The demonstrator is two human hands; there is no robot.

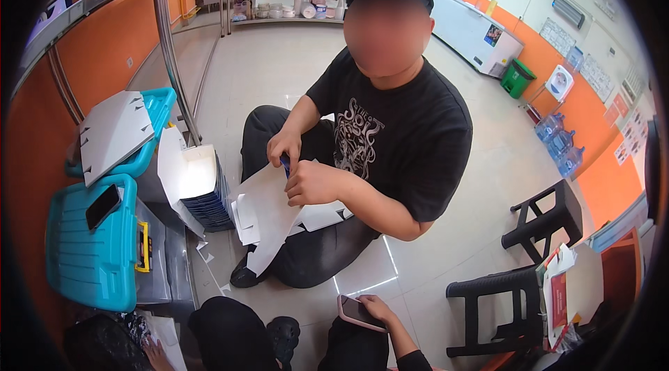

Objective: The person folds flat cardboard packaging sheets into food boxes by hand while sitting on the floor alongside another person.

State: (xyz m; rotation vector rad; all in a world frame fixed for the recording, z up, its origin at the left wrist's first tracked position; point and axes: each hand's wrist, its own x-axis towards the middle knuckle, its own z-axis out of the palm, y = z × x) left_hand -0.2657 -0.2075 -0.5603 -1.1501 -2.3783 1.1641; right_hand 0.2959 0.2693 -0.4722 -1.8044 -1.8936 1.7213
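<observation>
Tiled floor (425,259) spreads beyond the pink-edged phone (360,313), slanting lengthwise up-left from our right hand (377,309), clamped on it; whether our farther left hand (156,356) grips, we cannot tell.

Smartphone (362,313): pink case, dark screen. Co-worker's paperboard sheet (270,205): white. Co-worker's T-shirt (414,137): black, white graphic print. Stacked trays (208,207): dark blue outside, cream inside. Storage box lid (90,249): teal; latch (144,247): yellow. Left wall (104,50): orange; right wall (526,29): orange and white. Plastic stools (496,282): black. Trash bin (517,79): green. Floor tiles (279,67): pale grey.
</observation>
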